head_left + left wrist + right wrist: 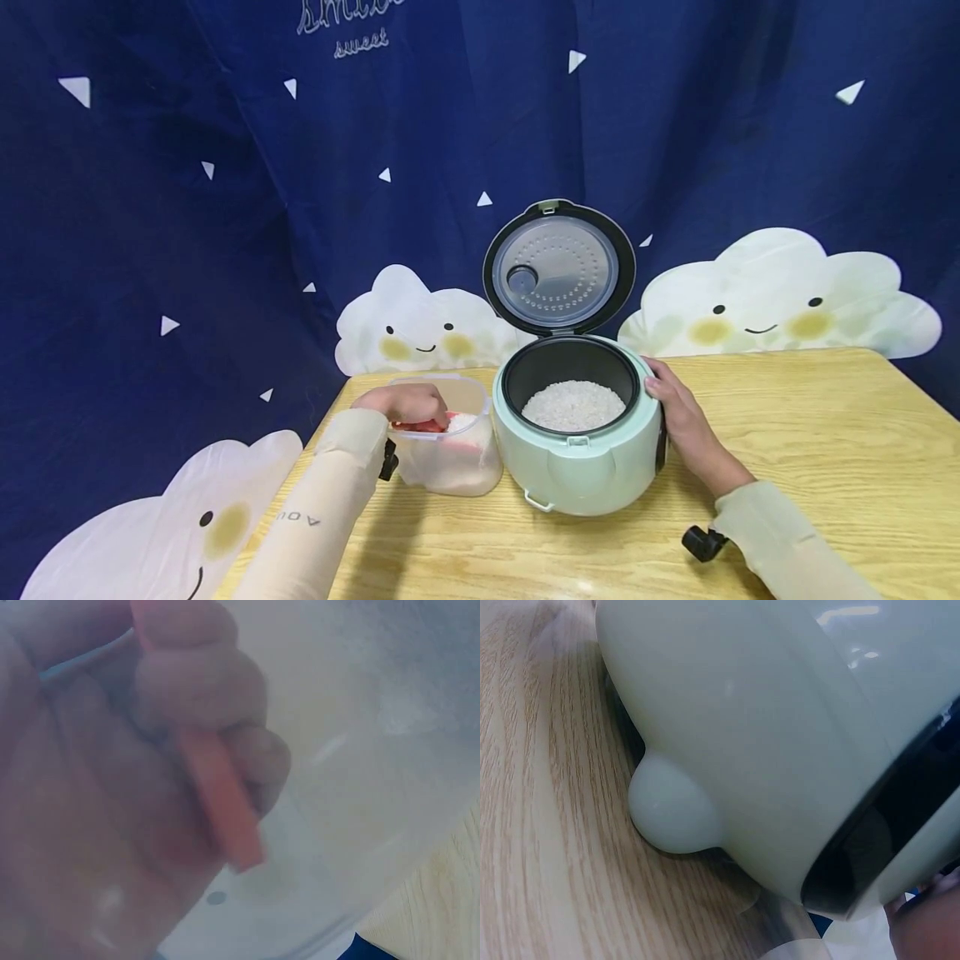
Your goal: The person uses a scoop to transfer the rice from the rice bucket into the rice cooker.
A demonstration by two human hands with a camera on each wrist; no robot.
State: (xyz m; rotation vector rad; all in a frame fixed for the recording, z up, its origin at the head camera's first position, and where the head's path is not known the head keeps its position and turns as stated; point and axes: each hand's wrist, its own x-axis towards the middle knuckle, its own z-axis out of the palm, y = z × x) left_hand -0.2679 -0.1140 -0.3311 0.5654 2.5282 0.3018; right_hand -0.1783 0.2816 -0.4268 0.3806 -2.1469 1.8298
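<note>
Where the left hand (412, 403) reaches into the mouth of the clear box (450, 475), its fingers are curled closely around a red handle (225, 810), with no free gap. In the left wrist view, the long axis of this handle goes from eleven o'clock to five o'clock, and one end comes out below the lowest finger. The other part is covered by the hand and this view is blurred, so it is perhaps a scoop, but I cannot be sure. White rice (462, 422) lies in the box, near the grip, at about four o'clock from it. The cooker (570, 483) stands just beside the box, and its dark pot (570, 358), which also has rice in it, is at three o'clock from the left hand. I judge that this sideways line, crossing the rim of the box, matters most. The right hand (678, 410) rests at the cooker's two o'clock, with its fingers laid on the shell; the left one is nearer to the box.
</note>
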